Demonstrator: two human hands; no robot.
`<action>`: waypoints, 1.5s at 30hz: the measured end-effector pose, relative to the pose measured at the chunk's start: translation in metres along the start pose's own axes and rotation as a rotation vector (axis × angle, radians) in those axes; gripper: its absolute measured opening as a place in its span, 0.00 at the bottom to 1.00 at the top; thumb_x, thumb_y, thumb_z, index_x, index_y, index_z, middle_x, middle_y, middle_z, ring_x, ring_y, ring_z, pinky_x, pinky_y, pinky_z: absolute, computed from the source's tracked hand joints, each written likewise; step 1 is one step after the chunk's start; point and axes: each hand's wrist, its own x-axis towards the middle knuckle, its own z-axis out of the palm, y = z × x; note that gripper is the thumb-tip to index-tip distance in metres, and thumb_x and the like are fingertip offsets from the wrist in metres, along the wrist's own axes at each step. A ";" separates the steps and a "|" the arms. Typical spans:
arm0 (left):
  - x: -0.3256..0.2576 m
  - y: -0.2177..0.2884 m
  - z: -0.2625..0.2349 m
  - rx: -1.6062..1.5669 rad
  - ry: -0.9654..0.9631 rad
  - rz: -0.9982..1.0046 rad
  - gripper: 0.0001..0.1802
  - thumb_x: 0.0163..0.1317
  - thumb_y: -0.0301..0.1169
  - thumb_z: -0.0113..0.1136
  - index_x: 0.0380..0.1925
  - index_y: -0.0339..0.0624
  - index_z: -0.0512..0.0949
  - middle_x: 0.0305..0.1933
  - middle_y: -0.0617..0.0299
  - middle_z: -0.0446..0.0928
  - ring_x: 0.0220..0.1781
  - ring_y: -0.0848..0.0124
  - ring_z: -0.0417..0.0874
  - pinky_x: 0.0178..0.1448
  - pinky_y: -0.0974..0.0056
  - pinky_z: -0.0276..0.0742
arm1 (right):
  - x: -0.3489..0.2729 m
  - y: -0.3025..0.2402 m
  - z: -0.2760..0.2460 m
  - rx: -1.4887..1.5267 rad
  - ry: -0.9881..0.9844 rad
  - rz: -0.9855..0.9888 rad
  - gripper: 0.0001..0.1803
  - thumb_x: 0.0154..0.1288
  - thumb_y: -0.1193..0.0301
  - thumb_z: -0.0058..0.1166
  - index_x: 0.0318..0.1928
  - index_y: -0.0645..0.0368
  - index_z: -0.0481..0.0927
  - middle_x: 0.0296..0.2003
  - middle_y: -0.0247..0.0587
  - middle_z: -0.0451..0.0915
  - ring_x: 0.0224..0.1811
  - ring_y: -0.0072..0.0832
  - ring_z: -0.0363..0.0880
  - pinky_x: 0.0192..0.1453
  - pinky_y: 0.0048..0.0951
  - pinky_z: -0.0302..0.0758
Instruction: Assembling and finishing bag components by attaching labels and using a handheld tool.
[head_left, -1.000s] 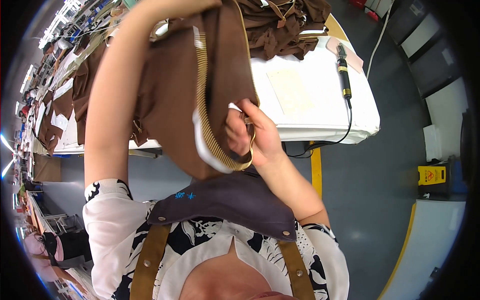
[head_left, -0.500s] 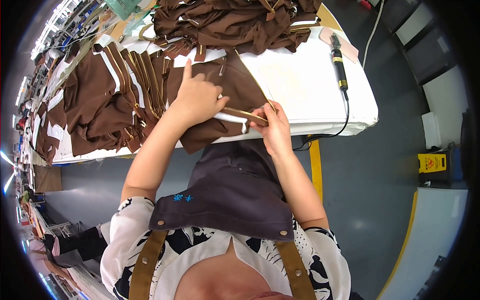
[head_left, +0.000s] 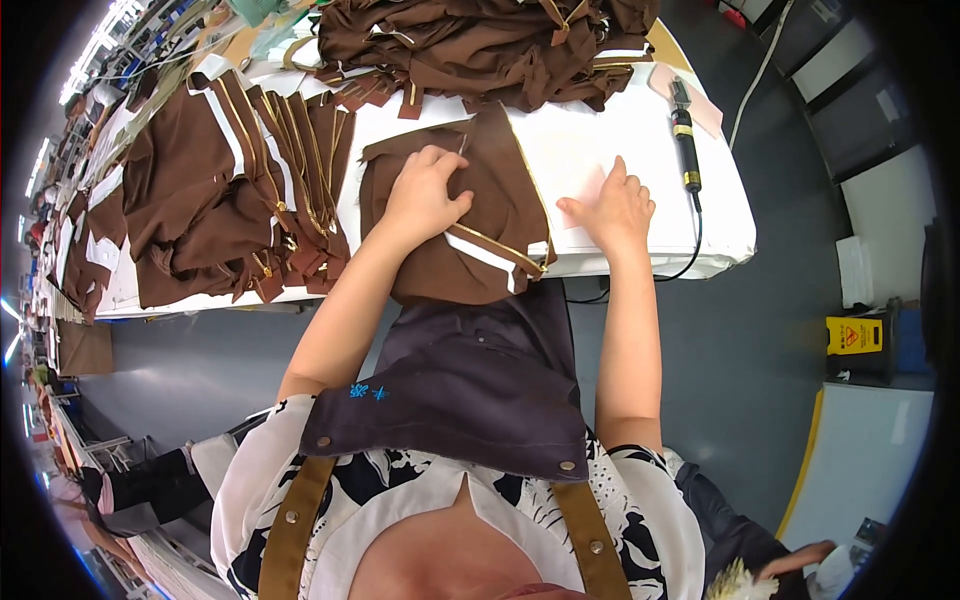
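Note:
A brown cloth piece [head_left: 430, 270] with a gold zipper and a white strip lies at the table's front edge, its lower part hanging slightly over. My left hand [head_left: 425, 195] rests on its upper part, thumb apart and fingers loosely bent. The zipper [head_left: 490, 243] runs slanting below that hand to a corner with a gold pull. Off the cloth to the right, my right hand [head_left: 620, 215] is open over the white table [head_left: 560, 130], fingers spread. A pale pink patch [head_left: 585, 197] shows beside its thumb; I cannot tell what it is.
Stacked brown pieces with gold zippers [head_left: 200, 200] lie on the left, and a brown cloth heap [head_left: 470, 55] at the back. A black corded hand tool [head_left: 686, 150] with a metal head lies right, by a pinkish pad [head_left: 700, 105]. A yellow floor sign [head_left: 855, 336] stands far right.
My right hand has let go of the zipper corner and moved right, opening over the table. My left hand has shifted slightly right, its pointing finger now bent. The zipper corner lies down.

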 end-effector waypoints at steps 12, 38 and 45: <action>0.014 0.002 0.017 -0.263 0.113 0.018 0.16 0.52 0.17 0.57 0.42 0.41 0.80 0.45 0.52 0.74 0.49 0.53 0.78 0.53 0.54 0.77 | 0.002 -0.012 0.003 1.032 -0.112 -0.162 0.17 0.71 0.68 0.55 0.52 0.69 0.77 0.39 0.47 0.85 0.41 0.34 0.84 0.49 0.35 0.78; 0.022 -0.013 -0.036 0.104 -0.358 -0.052 0.47 0.41 0.48 0.78 0.62 0.38 0.75 0.64 0.52 0.69 0.68 0.51 0.67 0.72 0.54 0.67 | 0.047 -0.035 0.040 0.771 -0.424 -0.197 0.20 0.69 0.64 0.55 0.51 0.70 0.78 0.42 0.58 0.84 0.46 0.44 0.84 0.53 0.38 0.77; 0.020 -0.018 -0.039 0.102 -0.389 -0.047 0.49 0.39 0.49 0.80 0.61 0.31 0.75 0.66 0.48 0.68 0.67 0.49 0.66 0.72 0.56 0.68 | 0.037 -0.027 0.010 0.631 -0.316 -0.121 0.20 0.69 0.65 0.54 0.52 0.69 0.79 0.44 0.56 0.84 0.46 0.45 0.84 0.54 0.39 0.76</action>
